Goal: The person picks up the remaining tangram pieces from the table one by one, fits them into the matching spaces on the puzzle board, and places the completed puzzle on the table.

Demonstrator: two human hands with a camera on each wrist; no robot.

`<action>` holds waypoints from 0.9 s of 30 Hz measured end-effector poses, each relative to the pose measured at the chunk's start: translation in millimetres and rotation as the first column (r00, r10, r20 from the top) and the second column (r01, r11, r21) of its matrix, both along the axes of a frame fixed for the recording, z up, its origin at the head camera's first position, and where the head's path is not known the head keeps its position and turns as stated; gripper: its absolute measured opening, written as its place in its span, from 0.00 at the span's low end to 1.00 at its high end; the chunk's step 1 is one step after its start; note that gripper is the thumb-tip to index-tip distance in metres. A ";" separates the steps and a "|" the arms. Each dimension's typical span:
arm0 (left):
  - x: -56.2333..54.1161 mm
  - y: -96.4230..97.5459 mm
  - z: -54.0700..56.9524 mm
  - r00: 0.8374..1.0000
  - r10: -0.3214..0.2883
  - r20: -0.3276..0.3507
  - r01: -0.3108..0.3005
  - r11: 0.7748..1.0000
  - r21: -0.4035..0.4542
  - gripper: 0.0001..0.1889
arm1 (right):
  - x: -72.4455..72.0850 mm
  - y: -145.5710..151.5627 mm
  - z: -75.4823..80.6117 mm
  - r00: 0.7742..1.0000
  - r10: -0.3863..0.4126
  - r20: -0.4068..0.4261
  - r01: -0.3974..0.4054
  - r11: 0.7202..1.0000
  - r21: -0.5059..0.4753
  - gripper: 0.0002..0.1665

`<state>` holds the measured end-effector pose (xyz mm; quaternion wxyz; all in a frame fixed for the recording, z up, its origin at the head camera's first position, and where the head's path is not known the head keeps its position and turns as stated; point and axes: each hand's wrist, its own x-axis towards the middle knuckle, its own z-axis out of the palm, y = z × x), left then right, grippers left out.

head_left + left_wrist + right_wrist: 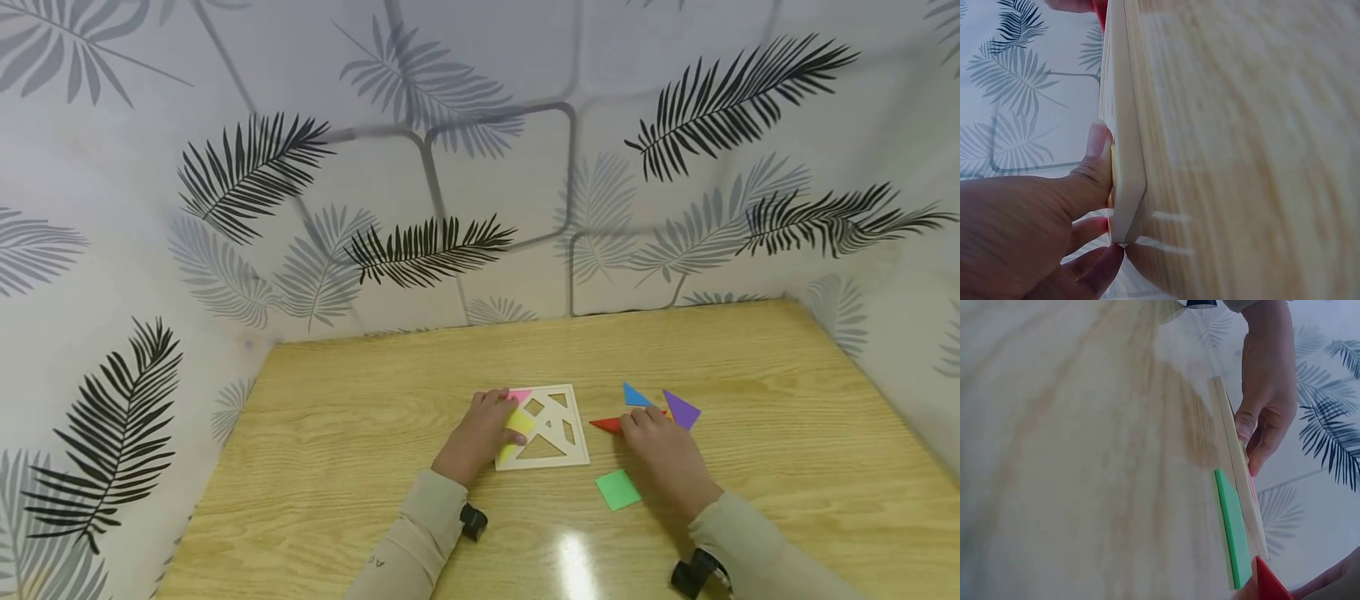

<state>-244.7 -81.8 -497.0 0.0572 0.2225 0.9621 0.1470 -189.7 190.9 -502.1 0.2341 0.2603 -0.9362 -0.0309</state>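
Note:
A white tangram puzzle board (582, 452) lies on the table, with several cut-out shapes in it. My left hand (480, 433) holds its left side; in the left wrist view the thumb (1096, 147) presses on top and other fingers touch the corner. Pink (521, 394) and yellow (522, 422) pieces sit in the board beneath that hand, partly hidden. Right of the board, my right hand (666, 457) pinches a red triangle (606, 425), whose tip also shows in the right wrist view. A blue triangle (634, 395) and a purple triangle (681, 410) lie beyond those fingers.
A green square (618, 490) lies on the wooden table (360, 417), between the board and my right forearm. A sliver of orange (669, 414) shows beside the right hand. Leaf-patterned walls (510, 183) stand along the table's back and sides.

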 end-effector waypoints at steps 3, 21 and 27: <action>0.2 -0.3 0.1 1.000 0.002 0.001 -0.002 1.000 0.011 0.35 | -0.1 4.2 -2.6 1.000 0.026 -0.006 -0.026 0.998 -0.056 0.18; 3.1 0.3 4.8 1.000 0.014 0.025 -0.015 0.999 0.028 0.35 | 0.8 18.3 2.6 0.983 0.176 -0.059 -0.185 0.899 -0.397 0.10; 3.2 0.2 5.2 0.999 0.015 0.041 -0.017 0.999 0.033 0.35 | 0.7 19.1 3.2 0.982 0.171 -0.083 -0.190 0.885 -0.426 0.31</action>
